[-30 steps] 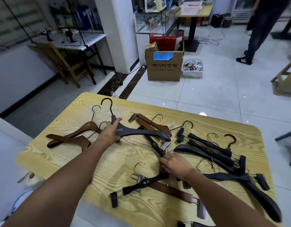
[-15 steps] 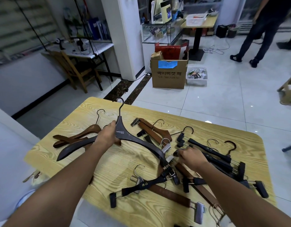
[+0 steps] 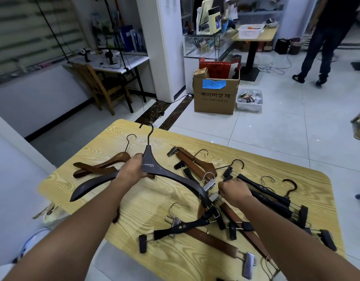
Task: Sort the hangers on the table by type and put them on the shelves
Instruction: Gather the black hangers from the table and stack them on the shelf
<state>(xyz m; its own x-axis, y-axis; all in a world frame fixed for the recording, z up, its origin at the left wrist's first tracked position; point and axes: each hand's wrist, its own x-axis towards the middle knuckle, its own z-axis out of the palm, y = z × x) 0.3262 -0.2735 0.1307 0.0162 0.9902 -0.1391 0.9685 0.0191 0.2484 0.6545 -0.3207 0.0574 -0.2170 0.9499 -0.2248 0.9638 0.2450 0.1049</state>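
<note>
1. A pale wood-grain desk (image 3: 154,205) stands on white floor tiles.
2. The left grip (image 3: 134,169), arm stretched forward, is clamped round the neck of a dark coat hanger (image 3: 150,162), hook pointing away.
3. The right grip (image 3: 233,189) curls knuckles-up onto the black clip hangers (image 3: 266,196); I cannot tell whether it holds one.
4. Brown hangers (image 3: 98,167) lie far left on the desk; a cardboard box (image 3: 215,100) stands on the floor beyond.

Up tilts the dark coat hanger (image 3: 154,169), neck gripped in the left fingers (image 3: 138,159). The black clip hangers (image 3: 263,189) lie stacked beyond the right fingers (image 3: 225,184). The brown coat hangers (image 3: 106,163) lie flat behind the left fingers.
</note>
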